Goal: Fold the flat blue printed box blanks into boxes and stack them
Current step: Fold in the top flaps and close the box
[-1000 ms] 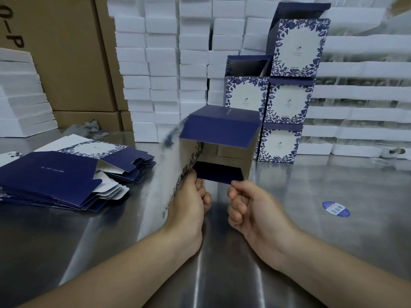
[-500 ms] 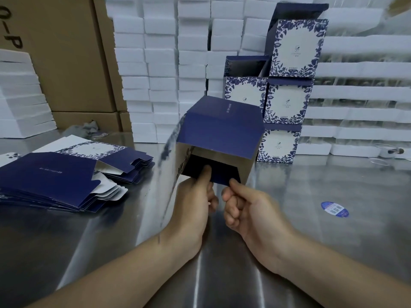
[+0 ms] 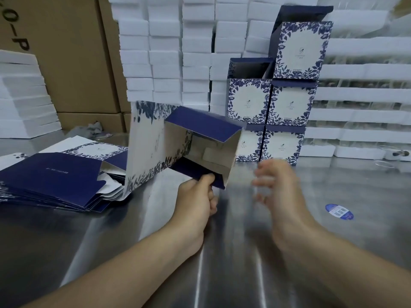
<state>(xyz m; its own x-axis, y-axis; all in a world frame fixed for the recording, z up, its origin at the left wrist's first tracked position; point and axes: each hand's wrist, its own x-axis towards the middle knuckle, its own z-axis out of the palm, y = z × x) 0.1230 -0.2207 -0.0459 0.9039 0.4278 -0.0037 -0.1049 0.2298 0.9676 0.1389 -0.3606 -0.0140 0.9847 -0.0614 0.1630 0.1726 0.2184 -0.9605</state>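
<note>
— Since half a second ago the right hand [image 3: 275,185] has come off the box and now hangs beside it, fingers spread and smeared by motion blur. The half-formed box [image 3: 195,147] has swung round too, so its patterned white panel faces left.

— Who's holding it, then?

— Only the left hand [image 3: 195,201]. Its grip is pinched on the navy flap at the box's lower near edge, thumb on top. The right hand's grip is apart, on nothing.

— Where is the box exactly?

— Held up over the steel worktop [image 3: 333,252], between the pile of flat blanks [image 3: 55,181] on the left and the stack of finished boxes [image 3: 287,103] at the back right.

— Which way does it point?

— Its open end faces the wearer and a little to the right; the long axis runs from that mouth back and to the left. The navy panel lies on top, tilted.

— What step is this?

— I judge the tube is squared up and the end flaps are being closed. Some flaps already look folded deep inside, though the blur makes that uncertain.

— And next?

— Probably the right hand has to return, fold the near flaps inward and tuck the navy one, before the box goes onto the stack.
</note>
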